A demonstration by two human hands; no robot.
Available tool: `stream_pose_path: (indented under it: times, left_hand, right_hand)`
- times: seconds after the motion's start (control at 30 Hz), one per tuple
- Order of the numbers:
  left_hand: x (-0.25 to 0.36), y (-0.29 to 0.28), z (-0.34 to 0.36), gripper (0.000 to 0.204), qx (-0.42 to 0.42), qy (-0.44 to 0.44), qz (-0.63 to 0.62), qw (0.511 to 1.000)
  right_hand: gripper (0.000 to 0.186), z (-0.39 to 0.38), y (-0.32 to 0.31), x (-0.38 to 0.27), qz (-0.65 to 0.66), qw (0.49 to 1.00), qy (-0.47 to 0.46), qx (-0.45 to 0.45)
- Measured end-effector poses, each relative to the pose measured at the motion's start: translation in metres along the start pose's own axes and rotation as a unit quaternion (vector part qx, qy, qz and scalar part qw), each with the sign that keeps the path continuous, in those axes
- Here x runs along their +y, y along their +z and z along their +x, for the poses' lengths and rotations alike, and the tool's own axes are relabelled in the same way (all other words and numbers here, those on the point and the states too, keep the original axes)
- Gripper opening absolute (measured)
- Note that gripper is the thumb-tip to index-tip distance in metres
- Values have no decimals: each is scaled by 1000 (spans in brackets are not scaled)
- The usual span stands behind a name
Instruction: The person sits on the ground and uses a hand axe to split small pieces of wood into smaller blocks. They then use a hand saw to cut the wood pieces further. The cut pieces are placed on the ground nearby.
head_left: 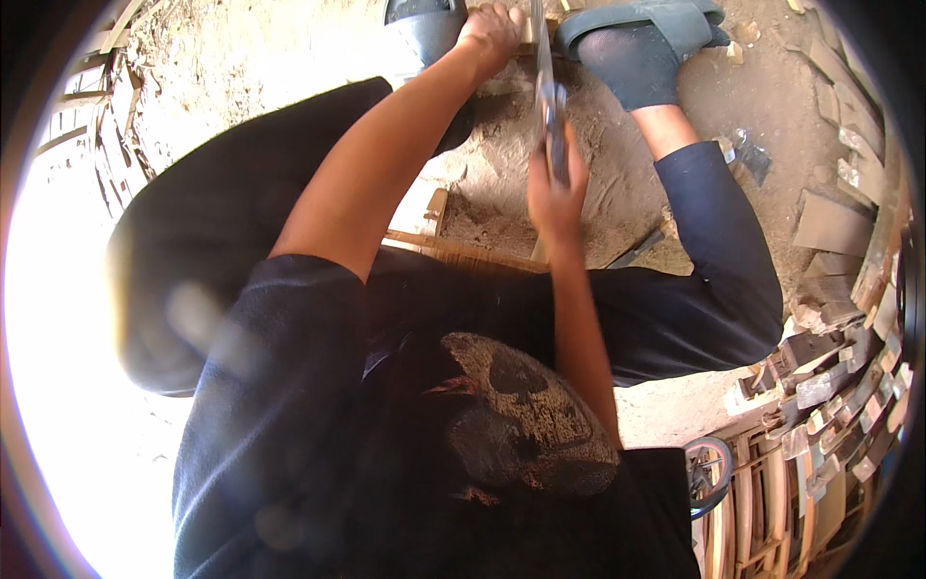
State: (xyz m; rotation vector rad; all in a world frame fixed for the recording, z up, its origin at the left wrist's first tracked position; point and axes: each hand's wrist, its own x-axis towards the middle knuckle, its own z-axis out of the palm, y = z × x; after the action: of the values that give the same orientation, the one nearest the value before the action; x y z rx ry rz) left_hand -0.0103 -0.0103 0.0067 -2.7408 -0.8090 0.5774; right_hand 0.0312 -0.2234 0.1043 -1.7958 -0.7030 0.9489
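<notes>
My right hand [556,193] grips the dark handle of a saw [542,58]; its long metal blade points away from me and is blurred. Just left of the blade, at the top edge, my left hand [487,39] is closed on a small piece of light wood [526,34], mostly hidden by the fingers and blade. My feet in dark sandals [651,29] flank the work. A wooden board [463,246] lies crosswise under my legs.
Scattered wood offcuts [830,386] are piled along the right. Flat pale boards [830,222] lie beside dirt ground [743,96]. A bicycle wheel [709,473] and slatted wood [772,492] are at lower right, more wood pieces [87,101] at upper left.
</notes>
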Motion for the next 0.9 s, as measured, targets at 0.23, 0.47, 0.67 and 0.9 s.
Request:
stream_pose_path:
  times: [0.23,0.47,0.67,0.9]
  left_hand:
    - [0,14,13,44,20,-26,-89,996]
    - [-20,-20,1,38,-47,2,-68,997]
    - [-9,-16,0,37,-49,10,-94,994]
    - [-12,-27,-3,43,-66,11,-90,994]
  right_hand:
    - [43,50,3,-19,4,999,-33,-7]
    - [36,21,10,15,-42,990,-127,51]
    - [35,31,9,2,-6,993,-112,42]
    - [53,64,8,-34,-47,997,47,-50]
